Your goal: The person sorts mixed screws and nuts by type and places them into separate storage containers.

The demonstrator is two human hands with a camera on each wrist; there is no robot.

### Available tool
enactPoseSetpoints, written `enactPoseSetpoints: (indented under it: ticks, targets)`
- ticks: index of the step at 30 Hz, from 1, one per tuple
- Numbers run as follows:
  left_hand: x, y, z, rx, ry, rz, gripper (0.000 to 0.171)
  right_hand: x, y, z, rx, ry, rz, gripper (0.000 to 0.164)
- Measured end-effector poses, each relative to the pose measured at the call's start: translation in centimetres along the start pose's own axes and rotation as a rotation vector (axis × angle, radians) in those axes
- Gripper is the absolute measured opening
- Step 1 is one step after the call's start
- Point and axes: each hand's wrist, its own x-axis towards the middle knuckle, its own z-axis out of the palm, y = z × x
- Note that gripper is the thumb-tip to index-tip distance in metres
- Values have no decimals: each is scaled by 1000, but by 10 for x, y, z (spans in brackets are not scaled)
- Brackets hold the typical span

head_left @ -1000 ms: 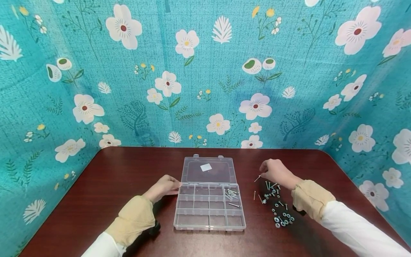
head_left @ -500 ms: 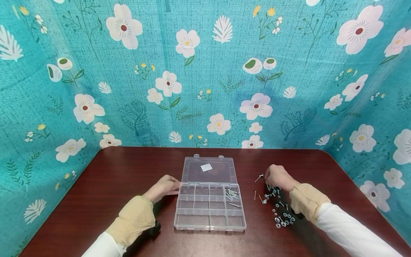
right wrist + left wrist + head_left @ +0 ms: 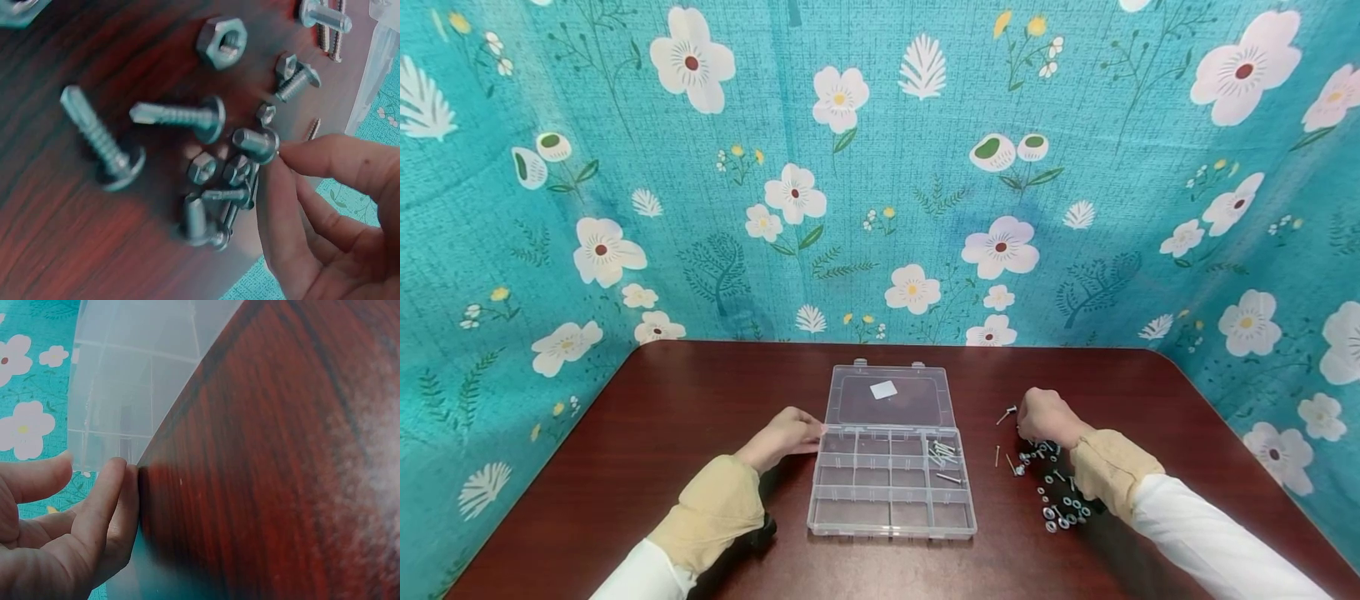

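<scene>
On the table lies a clear divided organizer box with its lid laid back. My left hand touches the box's left side near the hinge. Its fingers are fairly straight there, thumb apart. Several screws fill one right-hand compartment, and a single screw lies in the one in front. Over the hardware pile, my right hand pinches the flat head of a short bolt between thumb and finger. Beside it are hex nuts and self-drilling screws.
Loose nuts and washers spread toward the front right. Separate screws lie between box and pile. A white paper slip shows at the lid. Behind the dark wood table hangs a flowered teal curtain.
A screw once in my right hand's fingers now lies on the table left of the pile. That hand has moved right and nearer, down to the pile. My left hand stays at the box.
</scene>
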Motion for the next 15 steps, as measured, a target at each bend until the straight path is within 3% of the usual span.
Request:
enactPoseSetpoints:
  ticks: [6,15]
  targets:
    - [3,-2,0,-27,-3,-4,25,5,2,6,-2,1,-16,12]
    - [3,-2,0,-8,3,-16,24,1,-3,1,42,110,-124,12]
